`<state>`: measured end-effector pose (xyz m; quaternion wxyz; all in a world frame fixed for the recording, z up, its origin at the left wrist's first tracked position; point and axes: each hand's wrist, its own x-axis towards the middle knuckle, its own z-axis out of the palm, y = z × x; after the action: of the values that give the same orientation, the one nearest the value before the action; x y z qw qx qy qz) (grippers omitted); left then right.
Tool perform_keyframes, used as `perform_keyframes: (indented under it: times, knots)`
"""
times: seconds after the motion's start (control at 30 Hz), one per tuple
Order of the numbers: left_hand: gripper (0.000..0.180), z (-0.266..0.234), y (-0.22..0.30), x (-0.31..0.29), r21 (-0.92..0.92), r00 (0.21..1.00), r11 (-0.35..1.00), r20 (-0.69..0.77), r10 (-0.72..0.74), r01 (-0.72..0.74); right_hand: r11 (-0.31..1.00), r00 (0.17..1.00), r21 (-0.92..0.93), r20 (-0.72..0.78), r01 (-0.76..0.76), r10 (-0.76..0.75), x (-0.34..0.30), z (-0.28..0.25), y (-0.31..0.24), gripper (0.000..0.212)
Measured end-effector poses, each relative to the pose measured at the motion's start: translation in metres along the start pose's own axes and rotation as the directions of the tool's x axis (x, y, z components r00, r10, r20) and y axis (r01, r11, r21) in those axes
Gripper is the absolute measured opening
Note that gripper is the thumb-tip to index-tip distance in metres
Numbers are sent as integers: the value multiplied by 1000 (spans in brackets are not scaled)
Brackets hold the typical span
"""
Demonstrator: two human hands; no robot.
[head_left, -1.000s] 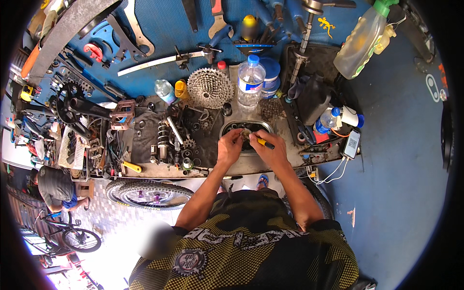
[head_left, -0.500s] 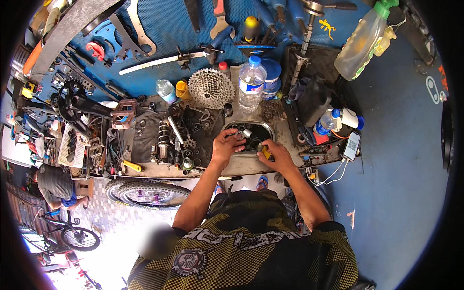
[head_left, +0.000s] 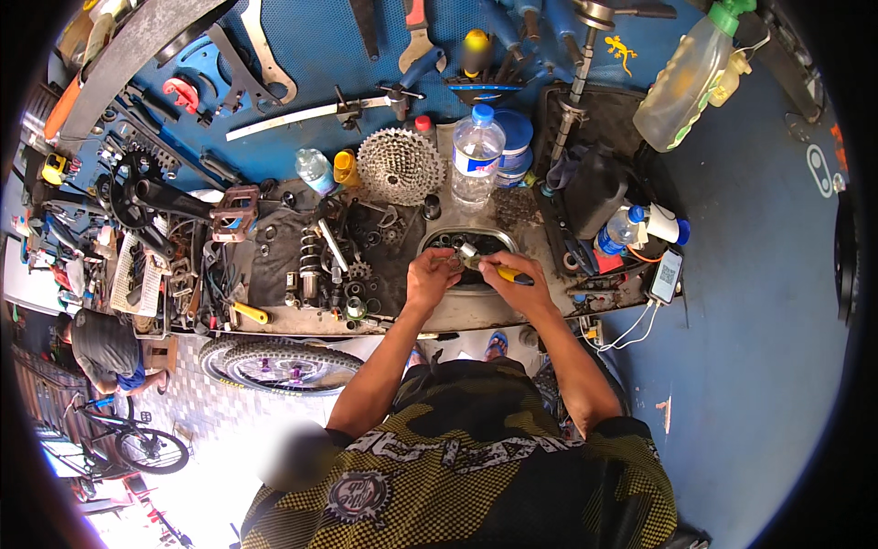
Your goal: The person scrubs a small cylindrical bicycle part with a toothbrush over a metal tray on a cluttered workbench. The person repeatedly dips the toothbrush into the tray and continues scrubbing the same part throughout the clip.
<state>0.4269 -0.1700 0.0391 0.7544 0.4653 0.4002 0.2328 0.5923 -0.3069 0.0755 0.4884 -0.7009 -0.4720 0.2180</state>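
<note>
Hands meet over the middle of my cluttered desk [head_left: 476,316]: my left hand [head_left: 432,277] is pinched shut on a small silvery metal part [head_left: 466,251], which it holds just above the dark oval metal tray of small parts [head_left: 437,242], while my right hand [head_left: 514,281] is wrapped around a yellow-handled tool [head_left: 508,274] whose tip points at that part. From up here I cannot tell whether the tip is actually touching it, nor exactly what the part is; it is too small. I judge the work to be somewhere in its middle: the part is out of the tray and in hand and the tool is brought up to it, but nothing shows it finished or set down, and the tray looks full of other dark pieces yet to be dealt with. Behind the tray stand a clear plastic water bottle with a blue cap [head_left: 477,151] and a silver toothed bicycle cassette [head_left: 399,166], well clear of both hands. To the left lie a coil-spring shock absorber [head_left: 308,261], a brownish flat bicycle pedal [head_left: 234,209] and a scatter of loose cogs, all untouched. A spoked bicycle wheel with a black tyre [head_left: 280,364] leans below the desk edge. Spanners hang on the blue wall [head_left: 366,55] behind, and a phone on a white cable [head_left: 666,275] rests at the right end.
</note>
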Motion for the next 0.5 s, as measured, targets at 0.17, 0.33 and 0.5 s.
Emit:
perform_keyframes:
  times: [0.17, 0.33, 0.5]
  knots:
    - [24, 1, -4, 4, 124, 997, 989, -2, 81, -80, 993, 994, -71, 53, 98, -95, 6, -7, -20, 21]
    - [26, -1, -4, 4, 146, 994, 983, 26, 106, -108, 965, 963, -54, 106, 255, -248, 2, -12, -29, 20]
    - [27, -4, -4, 2, 117, 999, 993, 27, 29, -32, 960, 961, -72, 69, 271, -267, 4, -19, -21, 22]
